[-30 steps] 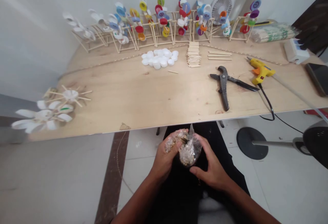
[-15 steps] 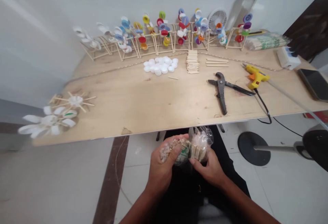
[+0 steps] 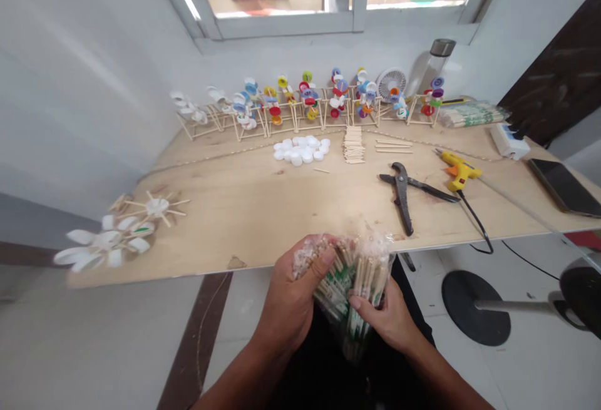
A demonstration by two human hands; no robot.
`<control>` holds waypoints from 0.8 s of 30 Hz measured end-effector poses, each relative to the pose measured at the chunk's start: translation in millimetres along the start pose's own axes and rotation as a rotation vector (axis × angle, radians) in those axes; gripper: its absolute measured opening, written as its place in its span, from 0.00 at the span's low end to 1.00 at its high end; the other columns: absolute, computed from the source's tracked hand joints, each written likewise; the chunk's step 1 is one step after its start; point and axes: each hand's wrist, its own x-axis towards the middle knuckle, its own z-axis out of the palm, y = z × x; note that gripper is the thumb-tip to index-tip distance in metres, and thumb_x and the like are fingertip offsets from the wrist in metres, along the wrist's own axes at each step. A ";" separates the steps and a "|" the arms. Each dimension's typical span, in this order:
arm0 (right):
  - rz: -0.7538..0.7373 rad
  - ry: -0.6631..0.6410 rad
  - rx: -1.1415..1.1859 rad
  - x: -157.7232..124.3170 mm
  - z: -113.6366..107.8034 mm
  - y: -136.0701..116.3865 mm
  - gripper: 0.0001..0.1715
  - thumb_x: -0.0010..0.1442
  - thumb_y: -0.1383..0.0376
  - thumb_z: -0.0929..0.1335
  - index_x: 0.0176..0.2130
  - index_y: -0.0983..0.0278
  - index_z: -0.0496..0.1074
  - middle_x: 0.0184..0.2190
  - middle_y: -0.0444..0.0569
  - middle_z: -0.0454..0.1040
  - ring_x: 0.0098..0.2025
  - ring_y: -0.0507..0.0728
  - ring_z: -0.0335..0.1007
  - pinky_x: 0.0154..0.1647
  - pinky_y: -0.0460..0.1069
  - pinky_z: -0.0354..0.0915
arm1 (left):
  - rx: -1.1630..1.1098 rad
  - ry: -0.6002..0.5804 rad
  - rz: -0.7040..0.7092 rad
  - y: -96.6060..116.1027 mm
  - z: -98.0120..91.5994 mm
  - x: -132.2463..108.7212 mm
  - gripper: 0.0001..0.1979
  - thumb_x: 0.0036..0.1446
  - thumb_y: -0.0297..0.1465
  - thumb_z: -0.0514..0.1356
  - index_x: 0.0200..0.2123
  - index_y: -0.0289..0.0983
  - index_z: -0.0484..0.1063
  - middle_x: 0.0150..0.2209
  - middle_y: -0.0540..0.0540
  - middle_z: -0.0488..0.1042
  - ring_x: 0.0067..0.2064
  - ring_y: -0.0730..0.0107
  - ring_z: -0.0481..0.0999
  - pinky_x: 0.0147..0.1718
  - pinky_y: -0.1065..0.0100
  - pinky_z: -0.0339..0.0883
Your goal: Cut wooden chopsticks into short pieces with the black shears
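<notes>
Both my hands hold a clear plastic bag of wooden sticks (image 3: pixel 357 278) just below the front edge of the wooden table (image 3: pixel 263 197). My left hand (image 3: pixel 293 297) is closed round the left part of the bundle, thumb over the stick ends. My right hand (image 3: pixel 387 316) grips the right side of the bag from below, fingers wrapped on it. The stick ends point up toward the table edge.
On the table lie black pliers (image 3: pixel 404 191), a yellow glue gun (image 3: pixel 457 169) with its cord, white bottle caps (image 3: pixel 303 149), a stack of short sticks (image 3: pixel 353 144), a row of stick-and-cap models (image 3: pixel 310 100), a phone (image 3: pixel 566 188), and white spoon wheels (image 3: pixel 117 238) at left. A fan base (image 3: pixel 474 307) stands on the floor.
My hands have risen toward the table edge with the bag, and the sticks now show lengthwise. The view has tilted up, so the window is in sight.
</notes>
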 end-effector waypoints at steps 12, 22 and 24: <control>0.065 0.023 0.003 -0.5 -3.3 0.3 0.17 0.52 0.59 0.68 0.39 0.67 0.69 0.36 0.55 0.76 0.40 0.63 0.72 0.41 0.54 0.69 | 0.096 -0.094 0.061 13.8 4.9 10.5 0.12 0.50 0.33 0.62 0.37 0.32 0.74 0.38 0.40 0.76 0.41 0.59 0.74 0.41 0.63 0.67; -0.177 0.001 -0.148 -4.4 3.4 -8.2 0.32 0.48 0.53 0.70 0.52 0.55 0.67 0.44 0.49 0.73 0.52 0.68 0.65 0.50 0.55 0.65 | 0.361 -0.230 0.196 17.2 17.7 -11.8 0.10 0.52 0.37 0.59 0.33 0.37 0.74 0.41 0.42 0.77 0.39 0.59 0.75 0.38 0.65 0.67; -0.171 0.010 -0.153 -7.3 2.6 -6.5 0.25 0.53 0.54 0.68 0.51 0.51 0.67 0.46 0.47 0.72 0.52 0.65 0.65 0.49 0.55 0.66 | 0.328 -0.226 0.211 17.5 22.4 -17.8 0.09 0.50 0.37 0.59 0.31 0.38 0.74 0.40 0.43 0.77 0.39 0.59 0.75 0.39 0.65 0.67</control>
